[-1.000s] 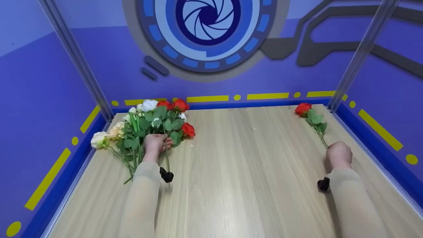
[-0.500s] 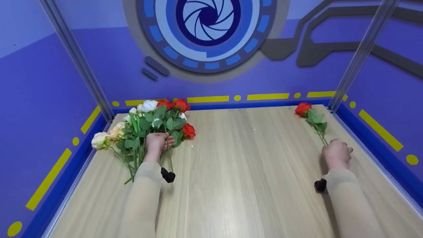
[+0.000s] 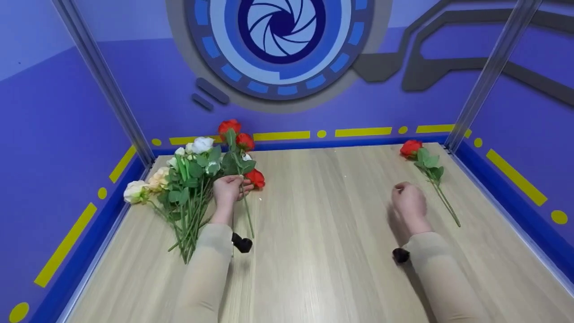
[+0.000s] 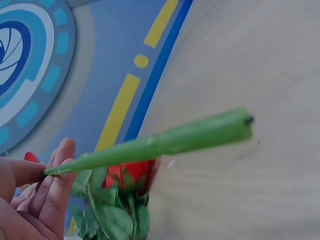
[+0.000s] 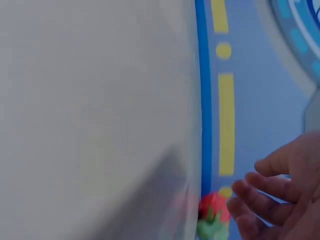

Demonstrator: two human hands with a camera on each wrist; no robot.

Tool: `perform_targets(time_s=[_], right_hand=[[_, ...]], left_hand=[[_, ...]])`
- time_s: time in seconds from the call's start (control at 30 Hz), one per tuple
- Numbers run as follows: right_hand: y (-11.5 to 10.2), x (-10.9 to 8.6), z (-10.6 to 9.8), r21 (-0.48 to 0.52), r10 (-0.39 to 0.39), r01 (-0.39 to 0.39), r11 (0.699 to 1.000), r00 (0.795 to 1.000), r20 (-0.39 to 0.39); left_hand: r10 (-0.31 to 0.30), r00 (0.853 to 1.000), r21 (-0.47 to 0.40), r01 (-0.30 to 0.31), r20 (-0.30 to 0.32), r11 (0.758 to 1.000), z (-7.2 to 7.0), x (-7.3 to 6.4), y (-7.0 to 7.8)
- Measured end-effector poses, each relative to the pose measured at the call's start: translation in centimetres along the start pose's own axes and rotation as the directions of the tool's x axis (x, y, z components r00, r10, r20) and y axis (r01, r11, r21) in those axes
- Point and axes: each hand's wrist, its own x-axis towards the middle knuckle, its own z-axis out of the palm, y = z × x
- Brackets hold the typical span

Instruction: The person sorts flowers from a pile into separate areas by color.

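My left hand (image 3: 228, 192) pinches the stem of a red rose (image 3: 229, 128) between thumb and fingers, lifted at the right side of a flower pile. In the left wrist view the green stem (image 4: 200, 136) points toward the camera, its cut end in front. Two more red roses (image 3: 255, 178) lie just behind that hand, partly covered by leaves. Over the table at the right, my right hand (image 3: 410, 202) holds nothing; its fingers are loosely bent in the right wrist view. A single red rose (image 3: 411, 148) lies to its right, apart from it.
White roses (image 3: 202, 144) and cream-peach roses (image 3: 136, 190) lie heaped at the back left of the wooden table (image 3: 314, 251), stems toward the front. Blue-purple panels (image 3: 287, 121) close in the back and both sides, with metal posts (image 3: 489, 67) in the corners.
My left hand has raised its red rose and moved right, out of the pile. My right hand has let go of the single rose's stem and moved left.
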Motion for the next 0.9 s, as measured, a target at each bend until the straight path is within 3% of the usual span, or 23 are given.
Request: perform_targets(time_s=[0.23,0.43,0.57,0.77,0.83,0.9], right_hand=[[-5.5,-3.0,4.2,0.217,-0.063,0.033,0.976,0.989,0.135],[-10.8,-6.3,7.6,0.391,-0.1,-0.01,0.92,0.961,0.258],[-13.2,-8.4,9.1,0.468,-0.193,0.015,0.884,0.923,0.333],[-14.3,-10.4,10.6,0.536,-0.349,0.074,0.841,0.831,0.433],[-14.5,-10.9,10.9,0.545,-0.361,0.072,0.836,0.819,0.446],[-14.6,-11.2,11.2,0.546,-0.362,0.077,0.834,0.823,0.437]], left_hand=[[0.031,0.998,-0.071,-0.027,0.058,0.997,3.5,-2.0,-1.4],[0.022,0.991,-0.097,-0.01,0.133,0.995,6.3,-4.0,-3.1],[0.04,0.984,-0.124,-0.018,0.173,0.992,7.9,-5.3,-4.0],[0.037,0.978,-0.181,0.001,0.206,0.984,9.2,-6.6,-4.9],[0.032,0.977,-0.202,0.011,0.209,0.979,9.4,-6.8,-5.2],[0.028,0.978,-0.217,0.017,0.205,0.976,9.7,-6.9,-5.5]])
